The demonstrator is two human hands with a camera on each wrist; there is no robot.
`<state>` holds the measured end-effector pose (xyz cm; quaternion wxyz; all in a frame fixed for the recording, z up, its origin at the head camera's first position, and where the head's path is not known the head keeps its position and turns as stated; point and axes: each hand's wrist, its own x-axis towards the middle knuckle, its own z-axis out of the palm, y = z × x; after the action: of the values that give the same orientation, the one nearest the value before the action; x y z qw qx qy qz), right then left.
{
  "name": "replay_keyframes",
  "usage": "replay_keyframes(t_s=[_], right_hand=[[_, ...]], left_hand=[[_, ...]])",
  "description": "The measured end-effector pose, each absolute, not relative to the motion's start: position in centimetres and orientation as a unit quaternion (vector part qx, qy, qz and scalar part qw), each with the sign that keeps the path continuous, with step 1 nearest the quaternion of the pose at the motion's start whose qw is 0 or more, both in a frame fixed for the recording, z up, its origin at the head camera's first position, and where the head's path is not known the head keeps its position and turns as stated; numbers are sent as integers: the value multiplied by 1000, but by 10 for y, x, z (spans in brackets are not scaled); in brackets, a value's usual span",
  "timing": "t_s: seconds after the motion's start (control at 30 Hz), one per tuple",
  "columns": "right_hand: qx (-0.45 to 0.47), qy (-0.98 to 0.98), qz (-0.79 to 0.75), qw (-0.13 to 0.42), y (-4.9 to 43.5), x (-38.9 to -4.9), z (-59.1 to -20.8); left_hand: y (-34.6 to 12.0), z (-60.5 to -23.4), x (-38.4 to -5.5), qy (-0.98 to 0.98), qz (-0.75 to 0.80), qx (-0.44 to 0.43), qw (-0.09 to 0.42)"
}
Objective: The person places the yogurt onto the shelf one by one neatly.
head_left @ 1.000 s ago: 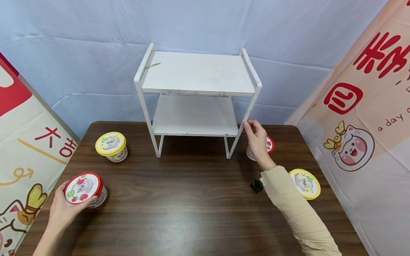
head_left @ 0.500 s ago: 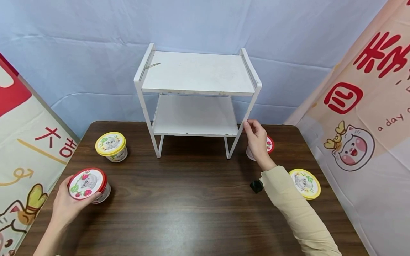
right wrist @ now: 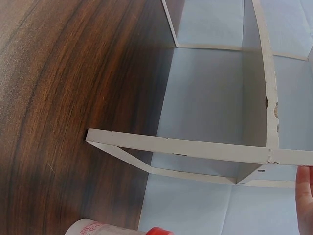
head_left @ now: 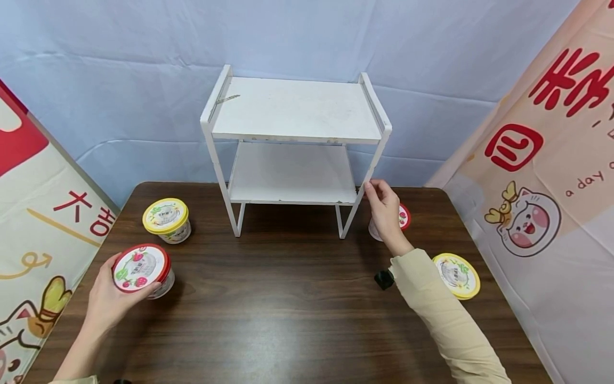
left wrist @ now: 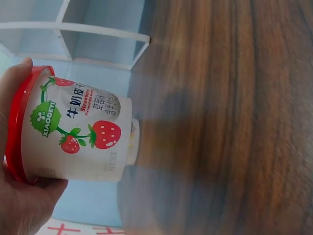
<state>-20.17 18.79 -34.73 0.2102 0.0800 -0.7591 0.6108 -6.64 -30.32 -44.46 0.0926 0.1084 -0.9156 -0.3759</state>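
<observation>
My left hand (head_left: 112, 293) grips a white paper tub (left wrist: 80, 129) by its red lid (head_left: 141, 268); strawberries are printed on its side. The tub hangs over the left part of the table, a little tilted, its shadow below. My right hand (head_left: 385, 213) pinches the right front leg of a white two-tier shelf rack (head_left: 297, 109), at about the height of the lower shelf (head_left: 295, 173). In the right wrist view only a few fingers (right wrist: 304, 196) show at the leg's edge. Both shelves are bare.
A yellow-lidded tub (head_left: 167, 220) stands left of the rack, and another yellow-lidded tub (head_left: 457, 275) at the right, partly behind the sleeve. A red-lidded tub (head_left: 404, 216) is half hidden behind my right hand. Printed cloths hang at both sides of the table (head_left: 278, 298).
My left hand has moved right and slightly away from me, carrying the red-lidded tub with it. The right hand and the rack have stayed still.
</observation>
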Motion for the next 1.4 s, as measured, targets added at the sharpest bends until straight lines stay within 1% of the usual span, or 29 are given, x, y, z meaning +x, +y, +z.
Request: replay_keyframes(t_s=[0.3,0.67,1.07,1.4], right_hand=[[82,-761,608,210,188,-201,-347],[79,-761,609,210,189,-201,-347],[85,-762,606,212,188,-201,-348],[88,-761,607,211,189,-201,-348]], left_hand=[[-289,-434,-73,-916,-379,81,100],[-269,-425,-83,-915,-382,37,124],[-248,-414,-88,-915,-388,7,113],[-233,-404,-94,-915,-385,-7,118]])
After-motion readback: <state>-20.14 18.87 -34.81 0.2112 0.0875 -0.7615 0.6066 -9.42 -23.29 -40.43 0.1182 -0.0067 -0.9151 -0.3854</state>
